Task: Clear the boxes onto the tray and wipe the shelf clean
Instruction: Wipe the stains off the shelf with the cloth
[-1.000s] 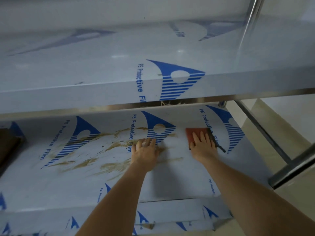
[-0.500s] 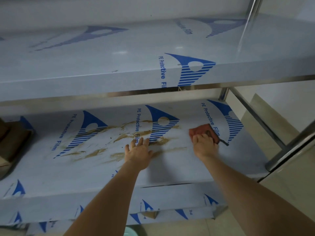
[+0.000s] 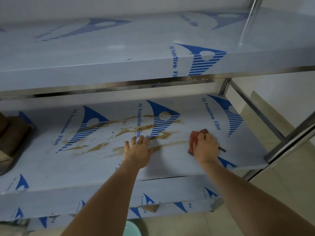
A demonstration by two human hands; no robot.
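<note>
The middle shelf [image 3: 196, 160], wrapped in white film with blue print, carries brown smears [image 3: 129, 130] across its centre. My right hand [image 3: 205, 147] grips an orange-red sponge [image 3: 196, 135] and holds it against the shelf, just right of the smears. My left hand [image 3: 138, 150] lies flat on the shelf with fingers spread, at the near edge of the smears. Brown boxes [image 3: 13, 135] sit at the shelf's far left, partly cut off by the frame.
An upper shelf [image 3: 119, 53] overhangs the work area just above my hands. Steel posts and rails [image 3: 289, 138] run along the right side. A lower shelf edge [image 3: 153, 208] shows below, with a pale green object [image 3: 133, 229] at the bottom edge of the frame.
My right hand curled round the sponge and drew it left and nearer, towards the smears. My left hand slid slightly left and nearer. The camera view shifted, showing more of the boxes.
</note>
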